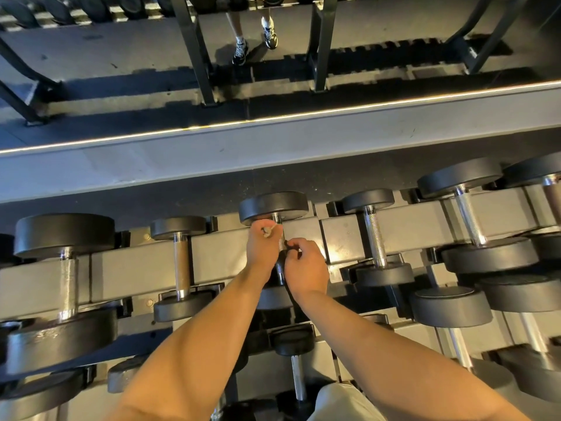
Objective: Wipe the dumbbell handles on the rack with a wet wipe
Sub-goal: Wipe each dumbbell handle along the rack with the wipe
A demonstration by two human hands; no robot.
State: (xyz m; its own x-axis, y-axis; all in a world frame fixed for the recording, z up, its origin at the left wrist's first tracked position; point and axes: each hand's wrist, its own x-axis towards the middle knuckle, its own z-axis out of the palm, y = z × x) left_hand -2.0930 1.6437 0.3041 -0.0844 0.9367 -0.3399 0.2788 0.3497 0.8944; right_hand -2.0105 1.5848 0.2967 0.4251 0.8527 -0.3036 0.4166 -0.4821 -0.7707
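Bare forearms lead up to the left hand, which pinches a crumpled whitish wet wipe against the knurled steel handle of a black round-headed dumbbell. The right hand curls round that handle just below. This dumbbell lies mid-row on the grey metal rack.

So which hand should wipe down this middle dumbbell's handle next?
Probably left: the left hand pinches the wet wipe at the handle's far end, while the right hand grips the handle nearer, seemingly without a wipe.
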